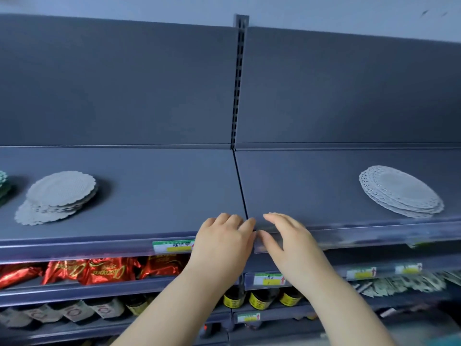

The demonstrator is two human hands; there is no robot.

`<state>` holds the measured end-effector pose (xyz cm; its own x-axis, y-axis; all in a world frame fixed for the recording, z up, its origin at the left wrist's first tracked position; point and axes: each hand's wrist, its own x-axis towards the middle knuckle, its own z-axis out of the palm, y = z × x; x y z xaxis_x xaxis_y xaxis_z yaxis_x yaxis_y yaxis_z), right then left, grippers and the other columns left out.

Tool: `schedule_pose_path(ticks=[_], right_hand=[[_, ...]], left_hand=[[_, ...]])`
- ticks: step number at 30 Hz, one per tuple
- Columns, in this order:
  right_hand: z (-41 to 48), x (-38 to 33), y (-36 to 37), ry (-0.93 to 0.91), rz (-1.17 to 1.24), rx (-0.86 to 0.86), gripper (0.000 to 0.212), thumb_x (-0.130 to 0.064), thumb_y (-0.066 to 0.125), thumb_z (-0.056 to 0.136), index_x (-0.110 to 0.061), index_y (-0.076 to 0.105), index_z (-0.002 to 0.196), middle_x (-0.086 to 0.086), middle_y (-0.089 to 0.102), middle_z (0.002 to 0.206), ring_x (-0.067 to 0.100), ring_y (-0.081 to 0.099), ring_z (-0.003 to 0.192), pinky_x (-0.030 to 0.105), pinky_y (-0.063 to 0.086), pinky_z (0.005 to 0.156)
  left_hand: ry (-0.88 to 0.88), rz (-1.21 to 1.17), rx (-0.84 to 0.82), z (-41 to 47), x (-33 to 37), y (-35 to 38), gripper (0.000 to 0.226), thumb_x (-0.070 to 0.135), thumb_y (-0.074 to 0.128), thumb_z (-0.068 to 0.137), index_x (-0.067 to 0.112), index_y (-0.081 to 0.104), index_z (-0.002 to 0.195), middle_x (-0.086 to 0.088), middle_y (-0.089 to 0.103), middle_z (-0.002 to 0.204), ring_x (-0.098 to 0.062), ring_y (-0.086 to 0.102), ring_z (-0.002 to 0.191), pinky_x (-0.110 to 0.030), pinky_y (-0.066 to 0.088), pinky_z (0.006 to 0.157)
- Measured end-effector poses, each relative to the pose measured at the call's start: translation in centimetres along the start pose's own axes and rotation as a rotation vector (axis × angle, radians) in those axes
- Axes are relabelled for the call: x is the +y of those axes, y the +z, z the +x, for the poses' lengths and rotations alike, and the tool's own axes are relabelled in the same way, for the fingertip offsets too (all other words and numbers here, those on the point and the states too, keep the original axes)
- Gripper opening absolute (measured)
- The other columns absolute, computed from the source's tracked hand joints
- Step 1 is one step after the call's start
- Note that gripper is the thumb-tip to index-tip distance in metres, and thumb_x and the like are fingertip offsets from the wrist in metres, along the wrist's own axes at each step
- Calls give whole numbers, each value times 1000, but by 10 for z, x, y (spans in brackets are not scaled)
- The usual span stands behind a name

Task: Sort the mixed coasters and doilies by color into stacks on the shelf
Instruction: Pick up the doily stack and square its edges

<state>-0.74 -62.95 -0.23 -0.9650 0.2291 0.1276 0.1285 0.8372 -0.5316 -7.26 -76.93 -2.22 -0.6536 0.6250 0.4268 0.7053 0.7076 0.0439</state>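
Note:
On the grey top shelf (154,186) a stack of pale grey scalloped coasters (58,196) lies at the left. A green stack (3,186) shows only its edge at the far left. A stack of white lace doilies (399,191) lies at the right. My left hand (222,243) and my right hand (287,240) rest side by side at the shelf's front edge near the middle seam. Both hold nothing, and the fingers are slightly spread. The left fingertips curl over the edge.
A slotted upright (239,78) splits the back panel. Price labels (173,245) run along the shelf lip. Below are red foil packets (89,269), dark bottles with yellow labels (259,299) and flat packets (399,283) at the right.

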Motion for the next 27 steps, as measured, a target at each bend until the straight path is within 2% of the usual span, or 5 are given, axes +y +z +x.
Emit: schedule_pose_path(ticks=[9, 15, 23, 27], right_hand=[[35, 22, -9, 13, -28, 21, 44, -42, 43, 93, -31, 39, 136, -15, 38, 142, 1, 30, 130, 16, 26, 101], [62, 49, -20, 50, -50, 95, 43, -44, 42, 92, -32, 40, 134, -17, 38, 140, 1, 30, 130, 16, 24, 99], [82, 109, -44, 119, 23, 161, 40, -41, 47, 91, -31, 47, 129, -16, 45, 136, 3, 35, 128, 21, 31, 102], [98, 154, -73, 118, 33, 157, 39, -38, 48, 92, -31, 46, 130, -16, 44, 135, 3, 34, 128, 16, 26, 98]], left_hand=[[-18, -1, 12, 42, -11, 16, 41, 37, 34, 88, 19, 70, 91, 4, 67, 75, -22, 64, 68, -30, 51, 54], [9, -22, 26, 81, -20, 34, 44, 40, 33, 91, 18, 70, 98, 3, 69, 80, -24, 65, 71, -34, 53, 59], [78, -4, -46, 124, 13, 61, 44, 42, 34, 90, 20, 71, 98, 3, 69, 81, -25, 66, 74, -33, 53, 60], [68, 8, -64, 152, 48, 78, 45, 42, 34, 90, 20, 72, 96, 3, 69, 80, -25, 66, 73, -34, 54, 59]])
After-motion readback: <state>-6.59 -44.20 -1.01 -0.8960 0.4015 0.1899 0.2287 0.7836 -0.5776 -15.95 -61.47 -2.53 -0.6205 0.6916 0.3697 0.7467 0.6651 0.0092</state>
